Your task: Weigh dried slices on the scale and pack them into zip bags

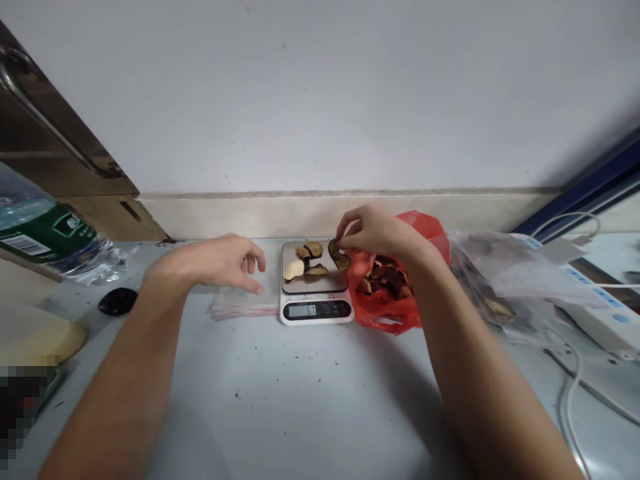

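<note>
A white kitchen scale (317, 319) with a lit display stands on the table near the wall. Several dried slices (317, 270), brown with one pale, lie on its plate. My right hand (367, 230) pinches a dark curled dried slice (339, 256) at the plate's right edge. Beside the scale, partly under my right forearm, an open red plastic bag (395, 310) holds more dark dried pieces (385, 277). My left hand (227, 263) hovers left of the scale with its fingers apart and nothing in them. Below it lies a stack of clear plastic bags (245, 306).
A large water bottle (47, 230) with a green label is at the left, near a black oval object (117, 301). Filled clear bags (493, 293), a white box (597, 320) and white cables (575, 387) occupy the right. Dark crumbs dot the table (300, 413).
</note>
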`<state>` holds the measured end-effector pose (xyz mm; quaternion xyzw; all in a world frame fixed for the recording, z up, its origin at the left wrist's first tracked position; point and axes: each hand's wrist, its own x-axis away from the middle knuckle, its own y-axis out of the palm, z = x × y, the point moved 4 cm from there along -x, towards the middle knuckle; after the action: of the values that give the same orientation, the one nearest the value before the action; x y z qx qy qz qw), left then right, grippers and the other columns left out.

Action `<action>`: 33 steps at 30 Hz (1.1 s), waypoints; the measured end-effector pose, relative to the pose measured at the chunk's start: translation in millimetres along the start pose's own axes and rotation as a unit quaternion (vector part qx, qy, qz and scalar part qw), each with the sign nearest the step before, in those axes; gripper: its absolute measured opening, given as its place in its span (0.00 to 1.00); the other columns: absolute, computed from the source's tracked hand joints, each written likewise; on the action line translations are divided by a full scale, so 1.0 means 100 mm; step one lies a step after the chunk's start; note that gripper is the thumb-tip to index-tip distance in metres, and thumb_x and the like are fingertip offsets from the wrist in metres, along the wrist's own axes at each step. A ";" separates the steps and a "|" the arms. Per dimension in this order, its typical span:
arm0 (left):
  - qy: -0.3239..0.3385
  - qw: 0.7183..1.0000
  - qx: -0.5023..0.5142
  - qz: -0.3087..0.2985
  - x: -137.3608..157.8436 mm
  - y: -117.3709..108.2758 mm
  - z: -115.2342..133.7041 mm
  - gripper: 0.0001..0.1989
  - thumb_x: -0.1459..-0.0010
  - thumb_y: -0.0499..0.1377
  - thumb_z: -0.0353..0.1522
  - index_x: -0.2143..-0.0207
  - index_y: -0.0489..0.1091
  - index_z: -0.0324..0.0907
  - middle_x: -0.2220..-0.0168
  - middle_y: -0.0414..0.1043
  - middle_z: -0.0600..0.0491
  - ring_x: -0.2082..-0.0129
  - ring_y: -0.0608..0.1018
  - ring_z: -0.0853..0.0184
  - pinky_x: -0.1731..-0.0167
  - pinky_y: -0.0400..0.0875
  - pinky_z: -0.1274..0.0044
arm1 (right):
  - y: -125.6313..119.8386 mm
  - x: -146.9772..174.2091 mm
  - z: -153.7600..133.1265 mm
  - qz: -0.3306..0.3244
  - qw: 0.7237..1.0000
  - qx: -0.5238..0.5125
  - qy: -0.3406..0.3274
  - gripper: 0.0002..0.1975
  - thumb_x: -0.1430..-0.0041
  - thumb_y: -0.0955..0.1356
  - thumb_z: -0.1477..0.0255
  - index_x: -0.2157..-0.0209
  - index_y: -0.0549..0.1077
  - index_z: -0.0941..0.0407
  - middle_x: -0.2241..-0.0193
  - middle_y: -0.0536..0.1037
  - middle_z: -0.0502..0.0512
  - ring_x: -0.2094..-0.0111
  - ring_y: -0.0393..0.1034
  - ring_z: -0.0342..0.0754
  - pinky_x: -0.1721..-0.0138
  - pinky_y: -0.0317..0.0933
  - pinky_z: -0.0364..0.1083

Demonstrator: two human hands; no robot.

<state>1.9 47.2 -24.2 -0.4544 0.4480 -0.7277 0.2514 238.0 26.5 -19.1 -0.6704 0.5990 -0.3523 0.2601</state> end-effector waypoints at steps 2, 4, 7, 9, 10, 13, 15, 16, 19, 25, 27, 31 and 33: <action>-0.028 0.997 -0.005 -0.065 -0.01 0.08 0.00 0.23 0.58 0.65 0.45 0.59 0.75 0.45 0.60 0.81 0.49 0.63 0.81 0.58 0.68 0.70 0.75 | 0.04 -0.04 0.04 -0.012 1.000 0.014 0.011 0.04 0.48 0.74 0.79 0.68 0.80 0.58 0.72 0.84 0.55 0.72 0.76 0.46 0.74 0.63 0.40; -0.046 0.993 -0.009 -0.112 -0.04 0.15 0.01 0.24 0.61 0.66 0.42 0.59 0.74 0.45 0.59 0.81 0.50 0.64 0.80 0.60 0.71 0.69 0.76 | 0.06 -0.07 0.07 -0.022 0.999 0.030 0.020 0.04 0.48 0.74 0.79 0.69 0.80 0.58 0.72 0.84 0.55 0.72 0.76 0.46 0.73 0.63 0.40; -0.063 0.990 -0.008 -0.127 -0.08 0.20 0.03 0.19 0.61 0.63 0.36 0.62 0.74 0.44 0.60 0.81 0.51 0.64 0.81 0.61 0.71 0.67 0.77 | 0.09 -0.09 0.07 -0.038 0.999 0.032 0.021 0.04 0.46 0.73 0.80 0.68 0.80 0.58 0.71 0.85 0.55 0.71 0.76 0.45 0.72 0.64 0.39; -0.067 0.990 0.001 -0.125 -0.09 0.21 0.02 0.17 0.61 0.61 0.34 0.64 0.75 0.44 0.61 0.82 0.52 0.64 0.81 0.61 0.70 0.67 0.78 | 0.10 -0.09 0.07 -0.046 0.999 0.022 0.019 0.05 0.46 0.73 0.82 0.69 0.81 0.58 0.71 0.85 0.55 0.70 0.77 0.45 0.71 0.64 0.39; -0.068 0.990 0.006 -0.126 -0.09 0.21 0.02 0.17 0.61 0.62 0.35 0.64 0.76 0.44 0.61 0.82 0.52 0.64 0.81 0.61 0.69 0.67 0.78 | 0.11 -0.09 0.06 -0.048 0.999 0.016 0.019 0.05 0.46 0.73 0.82 0.69 0.81 0.58 0.71 0.85 0.55 0.70 0.77 0.45 0.71 0.65 0.39; -0.067 0.990 0.001 -0.123 -0.09 0.22 0.00 0.19 0.64 0.66 0.37 0.64 0.76 0.44 0.60 0.82 0.51 0.63 0.81 0.59 0.70 0.67 0.77 | 0.11 -0.10 0.07 -0.050 0.998 0.005 0.023 0.06 0.47 0.72 0.83 0.70 0.81 0.58 0.72 0.85 0.55 0.70 0.77 0.45 0.71 0.64 0.39; -0.058 0.991 -0.001 -0.124 -0.09 0.23 0.00 0.16 0.62 0.65 0.35 0.66 0.77 0.44 0.62 0.83 0.51 0.62 0.82 0.59 0.70 0.67 0.77 | 0.10 -0.09 0.08 -0.051 0.998 -0.001 0.024 0.06 0.46 0.72 0.83 0.70 0.81 0.58 0.73 0.85 0.54 0.71 0.76 0.44 0.72 0.63 0.39; -0.052 0.991 0.000 -0.124 -0.09 0.22 0.00 0.14 0.61 0.63 0.34 0.67 0.78 0.44 0.63 0.83 0.51 0.62 0.82 0.59 0.70 0.68 0.77 | 0.09 -0.09 0.08 -0.051 0.998 -0.004 0.024 0.07 0.46 0.72 0.83 0.70 0.80 0.58 0.73 0.85 0.53 0.71 0.76 0.44 0.72 0.63 0.38; -0.036 0.992 0.013 -0.118 -0.06 0.20 -0.01 0.11 0.55 0.59 0.33 0.69 0.78 0.44 0.63 0.84 0.52 0.61 0.83 0.61 0.66 0.69 0.78 | 0.07 -0.07 0.09 -0.047 0.999 -0.009 0.023 0.07 0.46 0.72 0.83 0.69 0.81 0.58 0.72 0.85 0.53 0.71 0.76 0.44 0.72 0.63 0.38; -0.015 0.997 0.037 -0.069 0.04 0.05 -0.12 0.08 0.50 0.57 0.33 0.68 0.74 0.44 0.62 0.83 0.52 0.60 0.82 0.63 0.64 0.70 0.78 | 0.09 -0.07 0.07 -0.051 0.998 0.009 0.020 0.07 0.44 0.72 0.82 0.65 0.82 0.59 0.68 0.86 0.56 0.68 0.78 0.45 0.70 0.65 0.39; -0.006 0.999 0.035 -0.030 0.07 -0.03 -0.14 0.09 0.50 0.56 0.34 0.67 0.74 0.45 0.62 0.82 0.51 0.61 0.81 0.62 0.64 0.70 0.77 | 0.06 -0.07 0.06 -0.054 0.998 0.011 0.018 0.08 0.44 0.71 0.81 0.64 0.82 0.59 0.67 0.86 0.56 0.67 0.78 0.46 0.69 0.66 0.39; -0.010 0.998 0.040 0.048 0.18 -0.16 -0.13 0.10 0.51 0.56 0.37 0.66 0.71 0.45 0.64 0.80 0.52 0.66 0.78 0.61 0.68 0.68 0.76 | -0.20 0.04 0.11 -0.043 0.998 0.049 -0.023 0.10 0.46 0.70 0.78 0.64 0.83 0.55 0.68 0.86 0.51 0.67 0.78 0.47 0.69 0.67 0.41; -0.011 0.997 0.043 0.065 0.22 -0.19 -0.09 0.10 0.51 0.55 0.37 0.67 0.70 0.45 0.66 0.79 0.52 0.67 0.77 0.61 0.70 0.67 0.75 | -0.36 0.13 0.20 -0.058 0.994 0.089 -0.039 0.11 0.48 0.69 0.77 0.66 0.84 0.53 0.70 0.85 0.49 0.67 0.78 0.48 0.68 0.68 0.42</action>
<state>-15.7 42.6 0.6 -0.4214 0.4422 -0.7232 0.3222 276.8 17.1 -2.0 -0.6918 0.5147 -0.3919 0.3209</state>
